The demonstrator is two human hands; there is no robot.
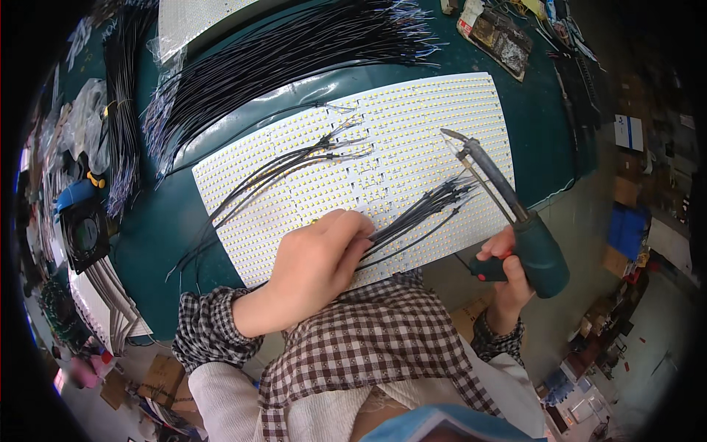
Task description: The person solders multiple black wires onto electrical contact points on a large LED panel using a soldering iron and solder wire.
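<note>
My left hand [317, 254] is closed over the lower middle of a white LED board [434, 110], its fingers pinching a bundle of short black wires [420, 214]. Their stripped ends fan out toward the right. In my right hand [514, 276], off the board's lower right edge, is a dark green soldering gun [541, 254]. My fingers wrap its handle near a red button. The gun's tip points up and left above the board's right half, apart from the wires. More black wires [272, 166] lie across the board's left half, bare ends near the middle seam.
A thick heap of black cables [294, 48] lies behind the board on the green table [169, 243]. Another cable bundle [121, 96] hangs at the far left, above a small black fan [85, 232]. A stained solder tray [495, 37] sits at the back right.
</note>
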